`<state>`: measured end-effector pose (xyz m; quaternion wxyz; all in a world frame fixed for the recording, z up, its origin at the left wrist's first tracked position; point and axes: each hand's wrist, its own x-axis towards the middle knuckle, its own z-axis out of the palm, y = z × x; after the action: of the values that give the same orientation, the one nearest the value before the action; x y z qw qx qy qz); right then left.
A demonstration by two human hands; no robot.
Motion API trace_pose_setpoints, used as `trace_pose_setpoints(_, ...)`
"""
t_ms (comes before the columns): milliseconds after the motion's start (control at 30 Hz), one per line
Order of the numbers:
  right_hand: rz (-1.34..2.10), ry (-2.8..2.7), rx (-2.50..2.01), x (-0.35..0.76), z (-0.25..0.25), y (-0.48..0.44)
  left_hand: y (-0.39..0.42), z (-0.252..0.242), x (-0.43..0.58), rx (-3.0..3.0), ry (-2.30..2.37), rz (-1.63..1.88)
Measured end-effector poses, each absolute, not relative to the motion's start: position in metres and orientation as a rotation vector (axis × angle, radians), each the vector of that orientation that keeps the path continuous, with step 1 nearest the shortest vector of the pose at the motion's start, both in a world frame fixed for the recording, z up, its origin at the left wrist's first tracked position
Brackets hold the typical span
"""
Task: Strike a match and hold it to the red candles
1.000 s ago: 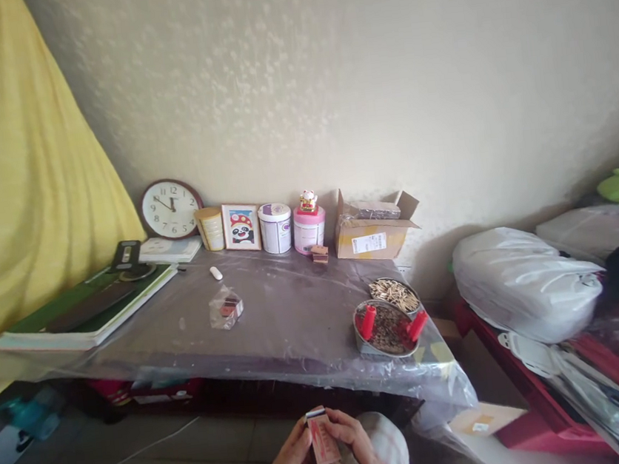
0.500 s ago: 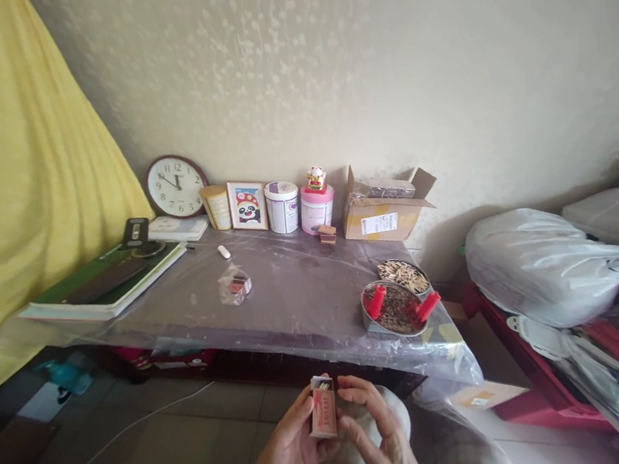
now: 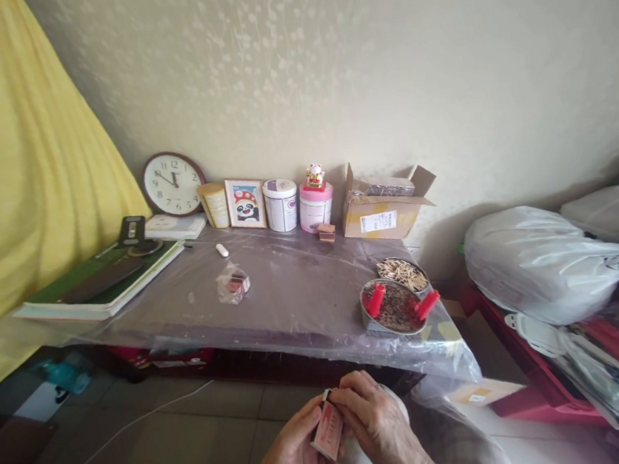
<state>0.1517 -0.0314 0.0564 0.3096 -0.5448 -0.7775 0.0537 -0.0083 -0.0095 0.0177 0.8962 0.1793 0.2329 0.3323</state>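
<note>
Below the table's front edge, my left hand [image 3: 295,449] is closed around a small matchbox [image 3: 327,429] with a red and pale label, held tilted. My right hand [image 3: 372,415] has its fingers bent together at the upper end of the box, over the tray end. Whether those fingertips pinch a match or just the box cannot be made out, since the hand covers them. On the table stands a round tin of loose matchsticks [image 3: 402,275]. In front of it is a tin of dark grains [image 3: 393,308] with two red candle-like sticks.
The plastic-covered table [image 3: 287,286] carries a wrapped pack of matchboxes [image 3: 234,284], a small stack of boxes [image 3: 326,232], a green book [image 3: 97,286], a clock [image 3: 174,184], canisters [image 3: 282,207] and an open carton [image 3: 377,213]. White bags [image 3: 542,261] lie at right.
My right hand has moved from beside the matchbox onto its upper end, and its fingers have closed there. The matchbox has tilted to the right in my left hand.
</note>
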Motion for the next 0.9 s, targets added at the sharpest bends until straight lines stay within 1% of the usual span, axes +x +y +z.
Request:
trace_pose_setpoints(333, 0.185, -2.207, -1.444, 0.154, 0.066, -0.033, -0.011, 0.017, -0.01, 0.393, 0.468, 0.644)
trace_pose_setpoints(633, 0.039, -2.276, -1.439, 0.154, 0.064, -0.03, -0.01, 0.01, -0.011, 0.394, 0.493, 0.627)
trace_pose_setpoints(900, 0.015, -2.352, -1.47, 0.153, 0.074, -0.033, -0.009, 0.013, -0.013, 0.429, 0.5, 0.621)
